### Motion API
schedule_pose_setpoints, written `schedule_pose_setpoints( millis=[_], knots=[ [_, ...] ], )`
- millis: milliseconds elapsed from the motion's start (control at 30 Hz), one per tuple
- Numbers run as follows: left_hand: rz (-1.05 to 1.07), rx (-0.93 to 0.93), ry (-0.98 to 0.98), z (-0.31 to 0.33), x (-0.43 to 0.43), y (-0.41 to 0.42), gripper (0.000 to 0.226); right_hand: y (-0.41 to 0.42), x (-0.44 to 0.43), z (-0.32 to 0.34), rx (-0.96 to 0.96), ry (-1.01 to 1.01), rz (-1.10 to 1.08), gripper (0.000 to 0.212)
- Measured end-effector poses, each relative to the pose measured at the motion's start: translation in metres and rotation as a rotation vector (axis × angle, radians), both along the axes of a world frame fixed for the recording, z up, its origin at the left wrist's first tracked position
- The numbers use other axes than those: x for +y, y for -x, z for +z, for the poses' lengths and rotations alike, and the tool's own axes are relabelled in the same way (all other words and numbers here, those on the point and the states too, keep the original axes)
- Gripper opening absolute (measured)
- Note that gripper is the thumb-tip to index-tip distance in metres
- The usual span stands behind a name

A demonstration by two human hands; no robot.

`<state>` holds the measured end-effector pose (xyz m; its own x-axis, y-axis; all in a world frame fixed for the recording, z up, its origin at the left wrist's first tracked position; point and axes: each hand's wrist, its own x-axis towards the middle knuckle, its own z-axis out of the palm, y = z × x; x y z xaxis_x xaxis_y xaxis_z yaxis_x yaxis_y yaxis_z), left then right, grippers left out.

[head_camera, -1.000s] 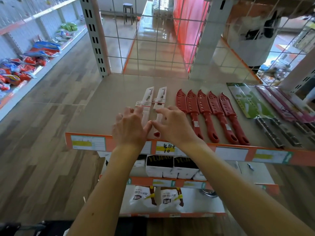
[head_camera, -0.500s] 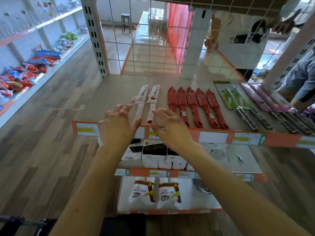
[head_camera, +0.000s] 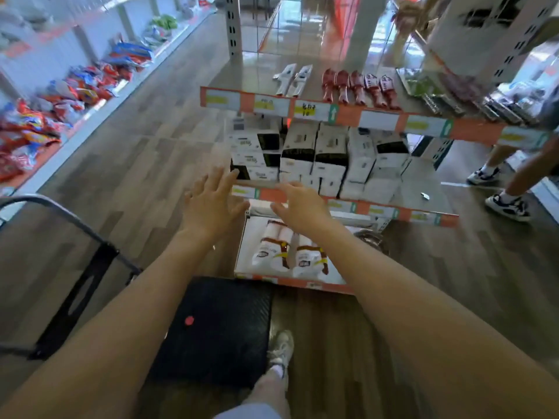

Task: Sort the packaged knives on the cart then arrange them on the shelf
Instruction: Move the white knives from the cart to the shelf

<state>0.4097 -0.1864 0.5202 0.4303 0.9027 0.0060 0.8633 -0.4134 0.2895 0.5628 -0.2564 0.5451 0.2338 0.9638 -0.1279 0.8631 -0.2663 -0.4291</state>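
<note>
Left hand [head_camera: 208, 204] and right hand [head_camera: 299, 207] hover empty, fingers spread apart. White knives [head_camera: 292, 80] and red knives [head_camera: 358, 86] lie on the top shelf [head_camera: 351, 114], long axes front-to-back, blades pointing away.

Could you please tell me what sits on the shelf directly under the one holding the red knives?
Stacked white and black cardboard boxes fill that orange-edged middle shelf. Whatever lies behind the boxes is covered, and their blurred print is unreadable.
</note>
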Motion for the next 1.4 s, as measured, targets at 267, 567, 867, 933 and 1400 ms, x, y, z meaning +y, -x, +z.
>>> schedule_pose_setpoints(
  millis=[267, 567, 867, 933, 1400],
  knots=[
    [0.085, 0.134, 0.070, -0.037, -0.069, 0.112, 0.066, 0.104, -0.051, -0.039, 0.058, 0.109, 0.090, 0.047],
    [0.164, 0.210, 0.215, -0.084, -0.034, 0.225, 0.067, 0.196, -0.024, -0.091, 0.085, 0.256, 0.041, 0.046],
    [0.129, 0.270, 0.345, -0.170, 0.040, 0.299, 0.063, 0.292, 0.037, -0.193, 0.231, 0.387, -0.108, 0.044],
    [0.132, 0.284, 0.378, -0.199, 0.049, 0.311, 0.062, 0.302, 0.047, -0.226, 0.212, 0.441, -0.108, 0.044],
    [0.281, 0.194, 0.501, -0.531, 0.100, 0.346, 0.054, 0.356, 0.113, -0.561, 0.056, 0.451, 0.036, 0.035]
  ],
)
